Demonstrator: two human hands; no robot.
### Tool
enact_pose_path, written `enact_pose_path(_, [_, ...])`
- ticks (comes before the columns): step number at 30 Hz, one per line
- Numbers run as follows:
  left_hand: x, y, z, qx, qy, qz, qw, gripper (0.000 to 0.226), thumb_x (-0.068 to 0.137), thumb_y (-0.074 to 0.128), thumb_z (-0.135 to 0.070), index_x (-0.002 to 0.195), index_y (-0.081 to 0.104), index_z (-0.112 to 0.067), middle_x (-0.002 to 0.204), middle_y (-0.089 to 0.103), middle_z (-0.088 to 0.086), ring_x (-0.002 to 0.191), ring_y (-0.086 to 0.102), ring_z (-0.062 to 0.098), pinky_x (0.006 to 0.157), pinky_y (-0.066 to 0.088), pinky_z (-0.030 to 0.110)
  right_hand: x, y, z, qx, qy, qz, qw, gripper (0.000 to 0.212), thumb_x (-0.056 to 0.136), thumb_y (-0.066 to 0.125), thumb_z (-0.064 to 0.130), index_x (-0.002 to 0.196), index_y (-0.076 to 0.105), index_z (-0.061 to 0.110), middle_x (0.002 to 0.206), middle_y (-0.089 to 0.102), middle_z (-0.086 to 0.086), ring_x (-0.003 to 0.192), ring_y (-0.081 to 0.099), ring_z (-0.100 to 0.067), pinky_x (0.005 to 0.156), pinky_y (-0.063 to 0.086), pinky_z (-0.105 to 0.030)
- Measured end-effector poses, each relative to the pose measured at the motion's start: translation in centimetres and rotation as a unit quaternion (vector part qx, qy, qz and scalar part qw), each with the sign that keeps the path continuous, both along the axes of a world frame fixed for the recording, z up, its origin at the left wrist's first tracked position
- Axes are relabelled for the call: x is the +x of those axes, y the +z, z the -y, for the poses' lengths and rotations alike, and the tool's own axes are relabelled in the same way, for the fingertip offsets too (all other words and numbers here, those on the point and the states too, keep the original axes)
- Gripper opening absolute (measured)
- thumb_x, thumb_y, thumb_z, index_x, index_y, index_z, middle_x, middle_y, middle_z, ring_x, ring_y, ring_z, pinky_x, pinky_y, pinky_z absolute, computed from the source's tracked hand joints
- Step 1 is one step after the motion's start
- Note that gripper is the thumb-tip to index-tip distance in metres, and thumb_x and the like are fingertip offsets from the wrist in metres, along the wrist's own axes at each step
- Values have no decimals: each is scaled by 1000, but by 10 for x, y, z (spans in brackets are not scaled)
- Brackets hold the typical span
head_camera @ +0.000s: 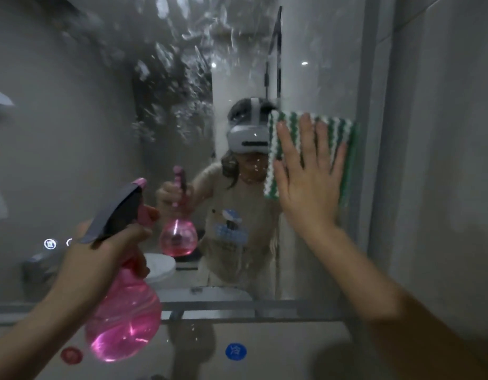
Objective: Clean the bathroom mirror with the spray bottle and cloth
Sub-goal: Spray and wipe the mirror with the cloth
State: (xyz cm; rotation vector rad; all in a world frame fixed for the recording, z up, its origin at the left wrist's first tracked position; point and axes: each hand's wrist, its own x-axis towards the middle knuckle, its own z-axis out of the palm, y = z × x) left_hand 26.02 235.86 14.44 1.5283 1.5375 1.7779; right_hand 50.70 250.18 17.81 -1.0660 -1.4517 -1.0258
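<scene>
R hand [306,182]: fingers spread flat, pressing cloth [339,138] on mirror [100,133] at R edge. Wet streaks lie up-left of your fingers, so wipe that way. L hand [100,259] grips bottle [122,319], low.

hands 2 [100,259] | spray bottle 1 [122,319] (pink) | cloth 1 [339,133] | mirror 1 [72,133]
</scene>
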Motion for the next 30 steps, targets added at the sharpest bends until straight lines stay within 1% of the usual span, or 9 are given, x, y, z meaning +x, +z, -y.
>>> enact_pose_path(2, [7,2,-1,24,-11,3,1000,12,86,59,-3,80,65,-11,44,58,13,35,52,15,37,44,16,-27,-51,6,-22,-7,40,999,76,94,43,34,154,-3,22,160,-5,-9,146,-7,-27,117,-9,-49])
enact_pose_path(4, [12,2,-6,23,-4,17,1000,12,85,59,-2,78,64,-9,42,56,12,34,52,13,35,42,15,-47,-87,11,-49,24,186,981,92,85,63,26,154,3,23,159,-11,-7,147,-10,-28,116,-13,-52])
enact_pose_path(8, [5,8,-14,4,-19,10,1000,11,86,60,-12,90,69,-16,43,56,12,39,56,19,56,53,32,-44,-34,5,-17,43,410,911,58,97,42,38,150,21,30,158,14,0,147,15,-23,118,-6,-50])
enact_pose_path(12, [-3,15,-17,-6,-25,10,1000,29,73,65,-33,98,68,-21,45,58,6,46,57,23,75,50,56,-6,67,4,-26,-20,196,980,53,102,20,46,153,12,32,161,10,-2,148,9,-22,115,-6,-47])
enact_pose_path(16, [0,14,-17,11,-26,20,999,17,86,60,-18,101,67,-17,46,58,7,51,57,28,66,51,45,-5,25,3,10,-11,38,999,54,102,27,40,153,17,24,160,16,-9,146,14,-27,117,0,-48])
enact_pose_path(19, [3,12,-10,19,-25,40,999,12,85,60,-12,94,68,-13,44,56,11,38,55,18,56,47,33,-33,-50,9,-26,3,111,993,61,100,38,36,153,10,26,160,1,-9,147,2,-29,117,-7,-52])
enact_pose_path(21, [1,13,-1,25,-37,49,998,8,82,64,-11,88,67,-8,43,56,12,35,54,16,57,45,33,-51,-70,12,-21,30,220,975,57,97,45,35,150,27,27,159,17,-8,147,10,-28,118,-3,-54])
enact_pose_path(25, [-20,29,16,43,-61,43,996,12,77,67,-13,88,68,-11,52,57,19,36,52,19,55,44,34,-81,5,0,13,37,414,910,49,101,34,39,150,27,32,157,26,-2,145,8,-21,117,2,-50])
enact_pose_path(30, [-44,47,16,64,-40,38,996,10,77,65,-6,85,61,0,59,54,23,39,50,21,39,40,25,-90,73,-5,68,-21,308,949,47,103,32,41,148,33,31,154,33,-3,143,26,-21,115,14,-49])
